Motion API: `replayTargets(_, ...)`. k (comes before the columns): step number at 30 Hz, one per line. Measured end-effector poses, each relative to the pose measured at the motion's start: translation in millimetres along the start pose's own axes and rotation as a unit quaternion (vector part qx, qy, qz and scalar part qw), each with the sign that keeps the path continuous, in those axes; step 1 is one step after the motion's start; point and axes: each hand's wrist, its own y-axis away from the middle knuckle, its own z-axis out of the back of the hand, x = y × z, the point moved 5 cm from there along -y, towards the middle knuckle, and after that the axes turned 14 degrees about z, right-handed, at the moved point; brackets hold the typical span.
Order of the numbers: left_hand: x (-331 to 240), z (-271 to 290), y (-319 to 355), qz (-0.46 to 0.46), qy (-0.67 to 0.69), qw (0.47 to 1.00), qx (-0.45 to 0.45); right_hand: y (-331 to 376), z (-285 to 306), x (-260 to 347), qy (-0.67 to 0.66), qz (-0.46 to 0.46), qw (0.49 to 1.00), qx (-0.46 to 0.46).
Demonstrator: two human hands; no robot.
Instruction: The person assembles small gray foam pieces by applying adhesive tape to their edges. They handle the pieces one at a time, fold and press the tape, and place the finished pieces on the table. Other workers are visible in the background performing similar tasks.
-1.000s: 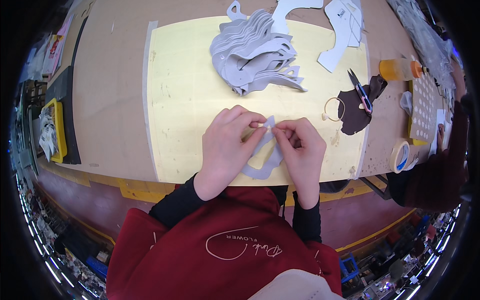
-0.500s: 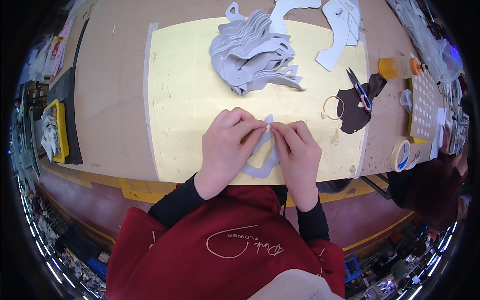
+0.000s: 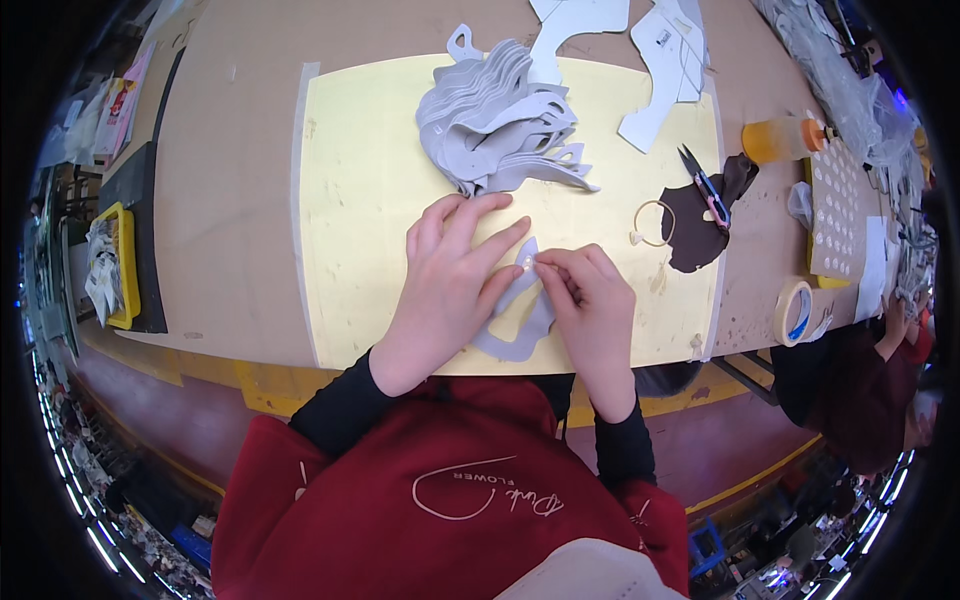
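Note:
A grey cut-out fabric piece (image 3: 515, 335) lies flat on the pale yellow mat (image 3: 350, 200) near the table's front edge. My left hand (image 3: 450, 285) rests on it with fingers spread, pressing its left part down. My right hand (image 3: 590, 300) pinches a small white round bit (image 3: 527, 262) at the top tip of the piece, thumb and forefinger closed on it. A pile of several similar grey pieces (image 3: 500, 125) sits farther back on the mat.
White pattern pieces (image 3: 660, 70) lie at the back. At right are small snips (image 3: 705, 185) on a dark brown piece (image 3: 700, 225), a thin ring (image 3: 655, 222), an orange bottle (image 3: 780, 138), a tape roll (image 3: 795, 312) and another person's sleeve (image 3: 860, 390). A yellow tray (image 3: 120, 265) stands at left.
My left hand has flattened and spread over the grey piece. My right hand's fingertips have shifted slightly left onto the piece's top tip.

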Motion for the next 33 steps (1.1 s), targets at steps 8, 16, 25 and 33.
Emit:
replayTargets(8, -0.6, 2.4, -4.3, -0.039, 0.034, 0.996, 0.072, 10.1, 2.5, 4.4, -0.092, -0.064, 0.994, -0.009)
replayTargets(16, 2.6, 5.8, 5.6, 0.223, 0.461, 0.800, 0.314, 13.7, 11.8, 12.3, -0.319, -0.113, 0.940, -0.050)
replayTargets(25, 0.7, 0.4, 11.3, 0.243, 0.504, 0.781, 0.278, 15.0, 11.6, 20.3, -0.377, -0.117, 0.915, -0.083)
replayTargets(33, 1.0, -0.9, 11.6, 0.242, 0.470, 0.796, 0.296, 16.2, 14.5, 19.1, -0.332, -0.094, 0.933, -0.105)
